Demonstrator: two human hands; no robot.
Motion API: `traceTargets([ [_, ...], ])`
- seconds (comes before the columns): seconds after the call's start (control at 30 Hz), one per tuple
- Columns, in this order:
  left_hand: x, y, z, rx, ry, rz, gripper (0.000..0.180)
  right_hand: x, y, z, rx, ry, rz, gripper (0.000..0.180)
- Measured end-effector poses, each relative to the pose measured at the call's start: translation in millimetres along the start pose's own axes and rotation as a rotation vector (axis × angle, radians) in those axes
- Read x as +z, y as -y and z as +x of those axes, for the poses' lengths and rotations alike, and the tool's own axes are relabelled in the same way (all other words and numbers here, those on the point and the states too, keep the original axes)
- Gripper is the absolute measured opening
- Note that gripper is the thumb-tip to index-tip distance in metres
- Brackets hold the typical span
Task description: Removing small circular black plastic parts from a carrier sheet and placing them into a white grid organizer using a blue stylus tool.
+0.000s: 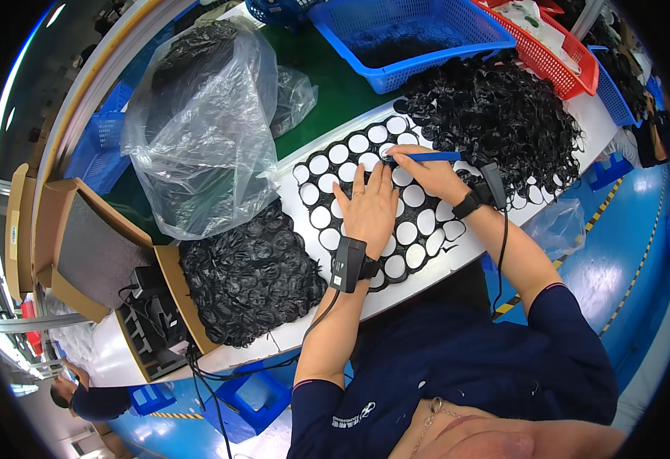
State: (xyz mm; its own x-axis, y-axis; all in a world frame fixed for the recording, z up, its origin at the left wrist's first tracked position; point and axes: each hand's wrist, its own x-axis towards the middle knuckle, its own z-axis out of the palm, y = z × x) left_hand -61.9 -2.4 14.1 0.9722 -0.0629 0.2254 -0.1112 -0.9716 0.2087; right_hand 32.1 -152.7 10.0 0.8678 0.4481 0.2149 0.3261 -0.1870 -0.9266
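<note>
My left hand (pixel 369 210) lies flat, fingers spread, on a black sheet (pixel 336 197) with rows of round white areas; I cannot tell whether these are holes or discs. Close to its fingertips, my right hand (pixel 433 174) is closed around a slim blue pen-like tool (pixel 436 157). The tool's working end, by the sheet's far edge, is too small to make out. A tangled heap of black ring-like pieces (pixel 488 115) lies beyond my right hand. Left of the sheet sits a stack of black sheets (pixel 247 279) with rounded bumps.
A large clear plastic bag (pixel 205 130) stands at the far left. Beyond the work are a blue basket (pixel 427 65) and a red basket (pixel 581 76). An open cardboard box (pixel 178 294) holds devices and cables at the left. Cables run from both wrist-worn devices.
</note>
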Motion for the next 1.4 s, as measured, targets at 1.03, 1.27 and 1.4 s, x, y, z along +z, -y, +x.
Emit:
traceTargets([
  [1.03, -8, 9, 33, 0.007, -0.163, -0.024, 0.04, -34, -14, 58, -0.272, -0.537, -0.45, 0.023],
  [1.27, 16, 18, 31, -0.007, -0.117, -0.046, 0.043, 0, -6, 37, -0.007, -0.031, -0.011, 0.028],
  [1.4, 17, 19, 31, -0.009, -0.146, -0.089, 0.042, 7, -6, 39, -0.008, 0.007, -0.064, 0.025],
])
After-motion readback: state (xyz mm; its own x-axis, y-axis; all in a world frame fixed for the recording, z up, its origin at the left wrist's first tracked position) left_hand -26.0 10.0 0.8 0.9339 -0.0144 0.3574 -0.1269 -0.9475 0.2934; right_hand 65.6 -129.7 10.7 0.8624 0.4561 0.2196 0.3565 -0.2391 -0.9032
